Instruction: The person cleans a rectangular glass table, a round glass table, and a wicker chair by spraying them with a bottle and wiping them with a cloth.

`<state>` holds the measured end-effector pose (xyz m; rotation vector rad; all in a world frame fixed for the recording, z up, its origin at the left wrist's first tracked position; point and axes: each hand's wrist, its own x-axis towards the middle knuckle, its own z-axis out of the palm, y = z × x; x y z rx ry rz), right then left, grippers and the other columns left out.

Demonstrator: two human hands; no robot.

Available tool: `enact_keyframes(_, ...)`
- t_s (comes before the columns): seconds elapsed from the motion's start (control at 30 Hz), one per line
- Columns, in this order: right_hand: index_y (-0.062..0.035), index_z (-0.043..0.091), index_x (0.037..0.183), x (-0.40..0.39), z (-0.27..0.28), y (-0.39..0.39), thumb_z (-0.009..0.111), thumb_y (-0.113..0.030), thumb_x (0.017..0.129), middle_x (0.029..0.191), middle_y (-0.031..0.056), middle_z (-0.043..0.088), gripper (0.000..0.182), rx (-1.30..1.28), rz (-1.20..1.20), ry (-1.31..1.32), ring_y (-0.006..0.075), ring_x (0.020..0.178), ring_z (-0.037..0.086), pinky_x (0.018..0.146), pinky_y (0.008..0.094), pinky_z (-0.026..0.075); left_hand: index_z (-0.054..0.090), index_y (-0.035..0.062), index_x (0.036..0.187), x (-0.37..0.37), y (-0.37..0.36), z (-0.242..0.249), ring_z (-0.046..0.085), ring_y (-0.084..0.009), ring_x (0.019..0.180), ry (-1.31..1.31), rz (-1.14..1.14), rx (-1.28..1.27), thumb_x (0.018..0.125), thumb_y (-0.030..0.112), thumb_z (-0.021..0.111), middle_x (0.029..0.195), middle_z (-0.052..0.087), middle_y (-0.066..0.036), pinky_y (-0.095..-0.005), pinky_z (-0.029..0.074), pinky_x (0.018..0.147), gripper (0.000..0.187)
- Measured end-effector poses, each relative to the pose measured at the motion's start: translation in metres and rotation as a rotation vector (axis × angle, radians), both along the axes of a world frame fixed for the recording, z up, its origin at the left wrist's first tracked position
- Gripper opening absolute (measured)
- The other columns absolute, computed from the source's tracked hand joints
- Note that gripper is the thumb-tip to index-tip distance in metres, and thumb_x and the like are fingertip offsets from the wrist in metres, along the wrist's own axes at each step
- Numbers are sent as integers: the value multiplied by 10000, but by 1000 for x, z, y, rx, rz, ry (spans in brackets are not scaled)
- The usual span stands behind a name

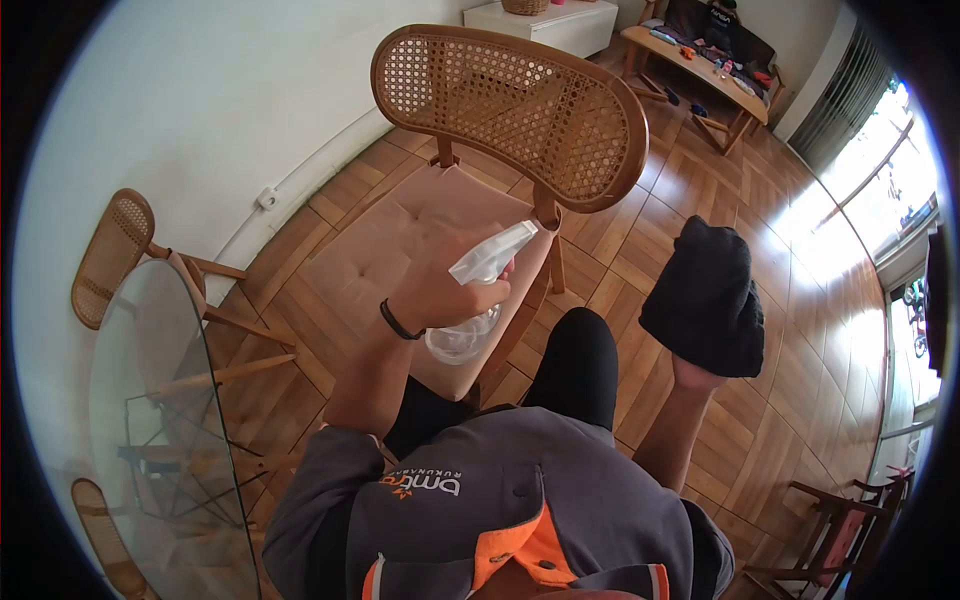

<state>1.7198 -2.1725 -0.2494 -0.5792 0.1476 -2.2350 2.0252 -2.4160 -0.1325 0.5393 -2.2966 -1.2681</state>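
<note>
My left hand (437, 279) grips a clear spray bottle (458, 340) with a translucent white trigger head, over the seat of a chair. The chair has a beige tufted seat cushion (365, 245) and a curved woven-cane backrest (510, 105) in a brown wooden frame. Off to the right, my right hand (697, 375) holds up a black cloth (706, 298) that covers most of its fingers. The cloth is apart from the chair, above the floor.
A round glass table (150, 400) stands at left, with cane-backed chairs (113, 258) beside it. A person (720, 25) sits on a sofa behind a wooden table (690, 60) at the far right. A white cabinet (570, 30) lines the wall. Dark wooden chairs (835, 535) stand at lower right.
</note>
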Motion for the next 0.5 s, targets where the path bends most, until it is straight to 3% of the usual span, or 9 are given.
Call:
enact_keyframes(0.1, -182, 406, 1510, 0, -1, -2, 381, -579, 1020, 1556, 33, 415, 630, -127, 54, 135, 290, 1438, 363, 1198, 524, 256, 657, 40, 997, -3, 2, -24, 662, -180, 769, 131, 82, 12, 764, 49, 663, 870, 694, -72, -310, 525, 721, 234)
enact_keyframes(0.17, -181, 386, 1517, 13, 17, -13, 394, -588, 1013, 1573, 38, 384, 647, -169, -87, 191, 300, 1438, 358, 1208, 529, 222, 654, 37, 1000, -3, -3, -44, 659, -155, 772, 244, 187, 18, 760, 45, 665, 862, 690, -52, -302, 521, 709, 241)
enact_keyframes(0.27, -147, 338, 1533, 31, 27, -56, 394, -606, 1009, 1586, 90, 346, 698, -425, -261, 324, 317, 1432, 361, 1200, 538, 226, 623, 14, 1232, 11, -17, -59, 589, -85, 777, 333, 339, 180, 792, 32, 670, 916, 629, -2, -252, 479, 691, 443)
enact_keyframes(0.37, -121, 383, 1502, 32, 8, -116, 488, -580, 937, 1512, 144, 381, 735, -629, -509, 561, 368, 1395, 371, 1173, 569, 227, 621, 8, 1207, 32, -36, -61, 574, -87, 760, 235, 530, 65, 799, 54, 667, 916, 618, -6, -246, 467, 684, 413)
enact_keyframes(0.4, -116, 415, 1484, 31, -5, -138, 537, -564, 901, 1474, 158, 404, 744, -457, -812, 783, 391, 1378, 374, 1163, 582, 222, 626, 9, 1178, 37, -40, -60, 570, -89, 755, 252, 588, 25, 800, 58, 668, 894, 612, -7, -245, 463, 681, 383)
enact_keyframes(0.43, -111, 447, 1465, 30, -16, -159, 585, -547, 866, 1436, 173, 428, 754, -129, -1234, 1075, 413, 1361, 378, 1153, 596, 217, 622, 11, 1166, 42, -47, -64, 572, -91, 755, 240, 633, 72, 804, 53, 665, 896, 611, -10, -244, 465, 689, 367)
enact_keyframes(0.5, -101, 511, 1427, 38, -28, -199, 682, -515, 794, 1360, 203, 475, 776, 298, -1654, 1387, 458, 1328, 385, 1133, 624, 207, 615, 14, 1142, 51, -61, -72, 576, -94, 754, 217, 722, 160, 812, 41, 658, 899, 608, -15, -242, 470, 706, 334)
